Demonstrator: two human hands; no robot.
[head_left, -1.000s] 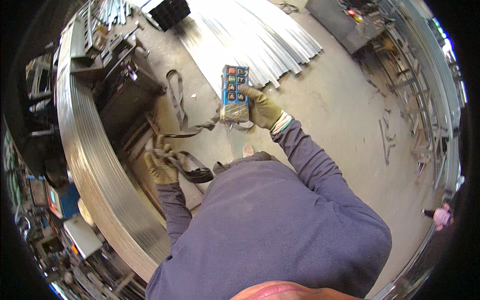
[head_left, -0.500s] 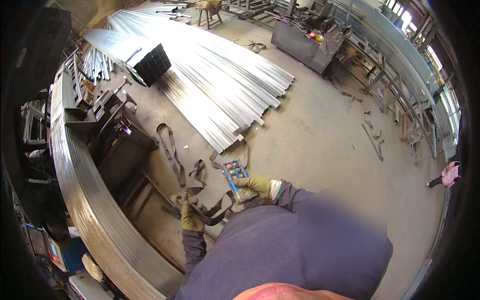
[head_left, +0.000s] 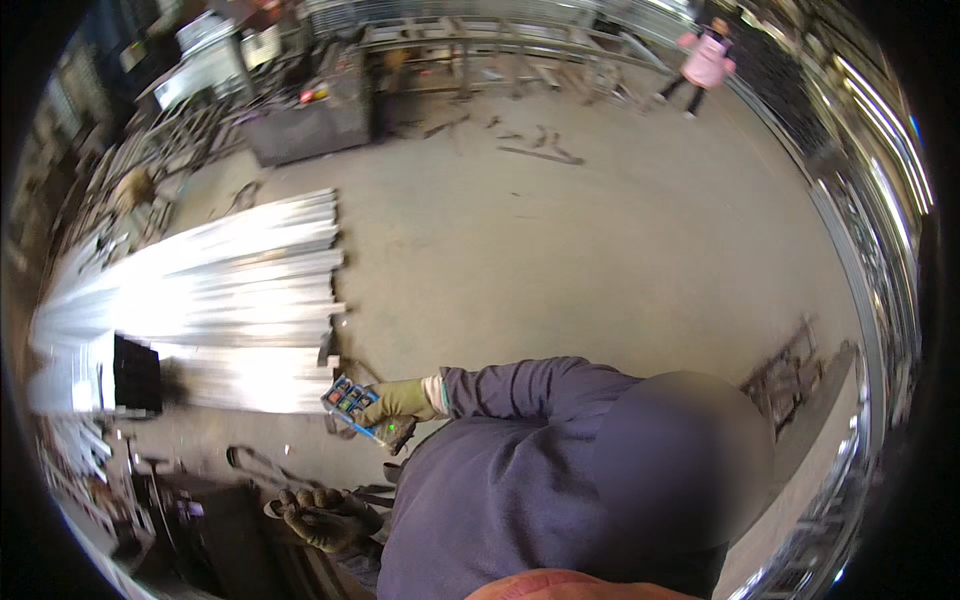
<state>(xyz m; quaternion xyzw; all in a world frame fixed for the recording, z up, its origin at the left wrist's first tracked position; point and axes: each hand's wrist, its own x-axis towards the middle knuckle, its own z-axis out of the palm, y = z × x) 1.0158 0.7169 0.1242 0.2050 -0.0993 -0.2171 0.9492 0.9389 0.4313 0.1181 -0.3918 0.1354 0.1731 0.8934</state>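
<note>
My right hand (head_left: 402,399), in an olive work glove, is closed around a blue handheld remote control (head_left: 352,398) with dark and coloured buttons. The remote's button end points away from me, toward the ends of the metal lengths. Lower left, my left hand (head_left: 328,518), in a dark dirty glove, has its fingers curled around part of a dark strap (head_left: 374,492). Some of the strap shows behind that hand; the rest is hidden by the glove and my body.
Long shiny metal profiles (head_left: 250,300) lie left on the floor, with a dark-ended bundle (head_left: 136,374) on them. A grey metal bin (head_left: 310,130) stands at the back. A person in pink (head_left: 707,62) is far right. Dark machinery (head_left: 205,525) sits lower left.
The view has swung to the right, so the metal profiles now lie at the left and the person in pink shows higher up. Both hands keep their hold.
</note>
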